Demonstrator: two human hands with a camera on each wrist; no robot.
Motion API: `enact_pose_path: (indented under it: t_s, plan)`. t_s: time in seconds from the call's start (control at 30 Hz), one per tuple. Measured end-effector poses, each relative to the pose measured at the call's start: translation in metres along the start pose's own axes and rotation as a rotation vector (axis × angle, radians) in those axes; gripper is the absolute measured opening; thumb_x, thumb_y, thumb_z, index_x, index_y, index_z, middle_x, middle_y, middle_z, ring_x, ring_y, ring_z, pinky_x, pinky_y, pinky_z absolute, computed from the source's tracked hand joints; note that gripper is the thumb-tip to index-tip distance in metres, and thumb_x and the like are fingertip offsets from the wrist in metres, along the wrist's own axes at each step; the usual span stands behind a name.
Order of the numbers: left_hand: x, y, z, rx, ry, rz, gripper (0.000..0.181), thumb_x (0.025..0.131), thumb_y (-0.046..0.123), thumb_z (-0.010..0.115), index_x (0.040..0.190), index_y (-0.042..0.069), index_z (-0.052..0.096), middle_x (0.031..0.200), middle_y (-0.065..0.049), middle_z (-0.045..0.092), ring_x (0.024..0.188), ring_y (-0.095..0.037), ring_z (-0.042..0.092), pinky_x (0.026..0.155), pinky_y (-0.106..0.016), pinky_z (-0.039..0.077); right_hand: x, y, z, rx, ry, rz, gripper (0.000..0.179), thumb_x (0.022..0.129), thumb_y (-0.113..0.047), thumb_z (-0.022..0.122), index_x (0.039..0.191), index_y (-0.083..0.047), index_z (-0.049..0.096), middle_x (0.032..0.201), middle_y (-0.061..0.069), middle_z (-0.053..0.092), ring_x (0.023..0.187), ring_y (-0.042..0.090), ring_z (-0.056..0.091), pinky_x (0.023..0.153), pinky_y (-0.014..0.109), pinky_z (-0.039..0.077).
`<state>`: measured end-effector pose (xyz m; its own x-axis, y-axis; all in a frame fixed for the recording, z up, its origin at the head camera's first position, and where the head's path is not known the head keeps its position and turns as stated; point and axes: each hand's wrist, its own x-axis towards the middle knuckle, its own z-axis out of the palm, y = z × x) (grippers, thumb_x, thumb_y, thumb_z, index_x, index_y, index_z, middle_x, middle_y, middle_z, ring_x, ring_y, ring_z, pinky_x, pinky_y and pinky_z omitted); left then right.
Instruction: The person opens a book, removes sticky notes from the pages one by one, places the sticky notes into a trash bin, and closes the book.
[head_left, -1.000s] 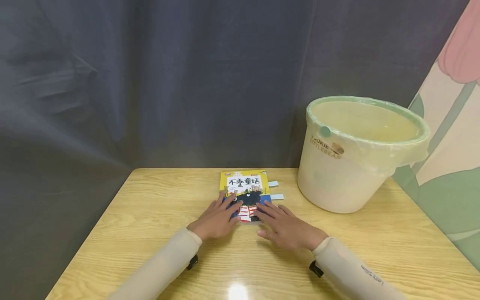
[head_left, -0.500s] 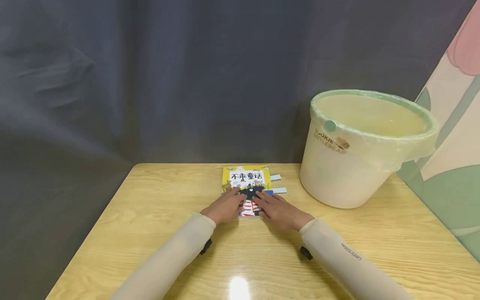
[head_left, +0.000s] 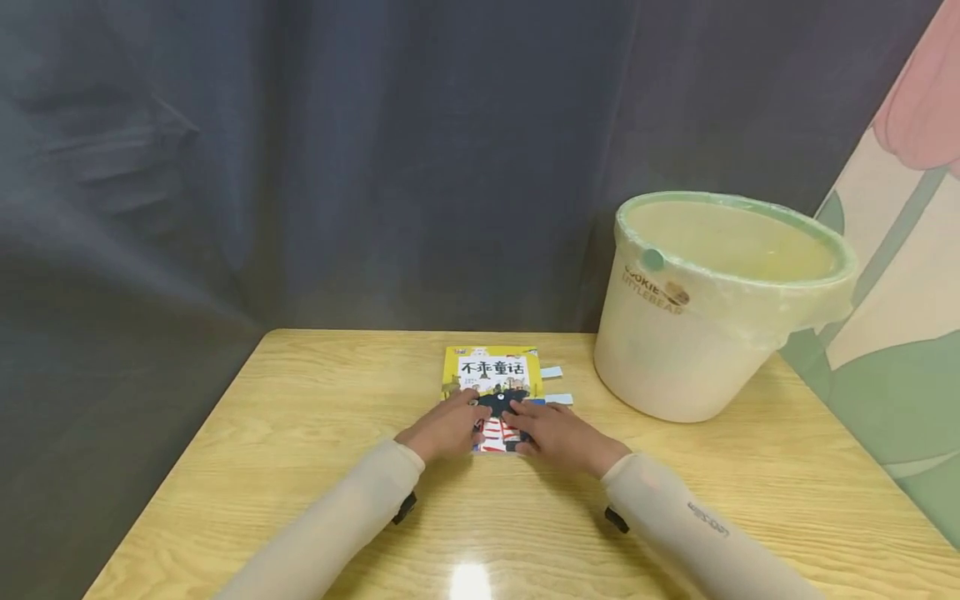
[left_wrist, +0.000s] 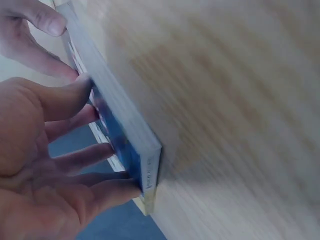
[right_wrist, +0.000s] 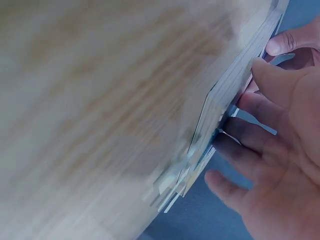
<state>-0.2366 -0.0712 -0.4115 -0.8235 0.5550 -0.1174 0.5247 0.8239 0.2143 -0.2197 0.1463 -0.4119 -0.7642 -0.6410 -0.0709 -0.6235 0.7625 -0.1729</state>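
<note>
A picture book (head_left: 491, 367) with a yellow and blue cover lies flat on the table, its title at the far end. Two pale tabs (head_left: 558, 400) stick out from its right side. My left hand (head_left: 446, 429) rests on the lower left of the cover; in the left wrist view its thumb and fingertips touch the front face, with the page edges (left_wrist: 117, 95) beside them. From the other side, my right hand (head_left: 566, 437) lays its fingers over the lower right. The right wrist view shows several of its fingers (right_wrist: 245, 135) against the cover, loosely bent.
A large cream bucket (head_left: 675, 350) with a green rim and a clear liner stands at the right rear of the wooden table (head_left: 337, 400). A dark curtain (head_left: 435, 167) hangs behind the table's far edge.
Both hands have come closer together and settled onto the lower part of the cover. The book has slid slightly toward me, away from the table's far edge. The bucket stays put.
</note>
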Motion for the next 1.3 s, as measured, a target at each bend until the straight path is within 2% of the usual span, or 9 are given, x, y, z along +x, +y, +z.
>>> enact_pose_path:
  t_s: [0.17,0.53,0.8,0.97,1.07,1.13,1.23,1.27,1.3]
  plan:
    - [-0.016,0.010,0.000,0.038,-0.035,0.021,0.049,0.098,0.026,0.064,0.144,0.015,0.053,0.155,-0.013,0.041,0.147,-0.038,0.035,0.118,-0.047,0.038,-0.017,-0.009,0.007,-0.069,0.073,-0.072,0.048,0.101,-0.024,0.057,0.143,-0.002,0.051,0.150,0.024,0.047,0.137,0.043,0.048,0.107,0.058,0.044]
    - [-0.064,0.032,0.008,0.113,-0.031,0.088,0.053,0.094,0.037,0.067,0.141,0.015,0.057,0.151,-0.017,0.046,0.137,-0.048,0.045,0.104,-0.045,0.052,-0.060,-0.045,0.014,-0.169,0.099,-0.112,0.050,0.101,-0.030,0.056,0.144,-0.006,0.052,0.150,0.017,0.050,0.138,0.033,0.050,0.108,0.049,0.047]
    - [-0.067,0.035,0.008,0.108,-0.043,0.079,0.054,0.091,0.034,0.070,0.140,0.014,0.059,0.147,-0.016,0.049,0.137,-0.043,0.046,0.105,-0.043,0.052,-0.061,-0.050,0.012,-0.159,0.048,-0.104,0.050,0.101,-0.034,0.055,0.144,-0.008,0.052,0.151,0.015,0.050,0.138,0.033,0.050,0.110,0.048,0.046]
    - [-0.063,0.036,0.010,0.102,-0.044,0.093,0.053,0.089,0.034,0.071,0.137,0.013,0.061,0.145,-0.015,0.052,0.139,-0.037,0.046,0.110,-0.043,0.048,-0.055,-0.033,-0.009,0.061,-0.123,-0.057,0.055,0.101,-0.042,0.052,0.147,-0.013,0.049,0.155,0.013,0.044,0.141,0.035,0.046,0.112,0.053,0.042]
    - [-0.059,0.037,0.010,0.127,-0.026,0.111,0.041,0.088,0.034,0.072,0.124,0.013,0.071,0.136,-0.011,0.061,0.132,-0.026,0.053,0.112,-0.040,0.046,-0.041,-0.011,-0.022,0.200,-0.127,0.025,0.052,0.102,-0.039,0.052,0.144,-0.008,0.052,0.151,0.015,0.050,0.138,0.037,0.048,0.112,0.056,0.041]
    - [-0.057,0.038,0.009,0.147,-0.013,0.115,0.032,0.088,0.035,0.073,0.114,0.016,0.075,0.122,-0.006,0.066,0.113,-0.017,0.058,0.103,-0.033,0.051,-0.030,0.007,-0.026,0.251,-0.087,0.105,0.049,0.103,-0.034,0.052,0.141,-0.003,0.053,0.146,0.018,0.054,0.136,0.038,0.050,0.111,0.056,0.042]
    - [-0.056,0.039,0.008,0.140,-0.012,0.101,0.022,0.090,0.034,0.071,0.103,0.018,0.078,0.106,-0.003,0.064,0.085,-0.011,0.052,0.074,-0.025,0.051,-0.016,0.030,-0.027,0.252,-0.064,0.211,0.046,0.104,-0.028,0.051,0.140,0.002,0.053,0.141,0.020,0.057,0.131,0.039,0.053,0.108,0.054,0.045]
    - [-0.056,0.038,0.008,0.136,-0.014,0.095,0.021,0.090,0.034,0.071,0.103,0.019,0.078,0.103,-0.002,0.062,0.080,-0.010,0.048,0.068,-0.025,0.048,-0.012,0.036,-0.026,0.246,-0.066,0.234,0.045,0.104,-0.026,0.051,0.139,0.003,0.054,0.139,0.021,0.057,0.130,0.039,0.054,0.108,0.054,0.045]
    - [-0.056,0.038,0.008,0.135,-0.014,0.094,0.026,0.089,0.035,0.071,0.109,0.020,0.077,0.104,-0.003,0.062,0.080,-0.010,0.048,0.070,-0.024,0.050,-0.009,0.041,-0.025,0.248,-0.072,0.249,0.043,0.104,-0.025,0.051,0.137,0.003,0.055,0.136,0.021,0.059,0.127,0.038,0.056,0.106,0.053,0.046]
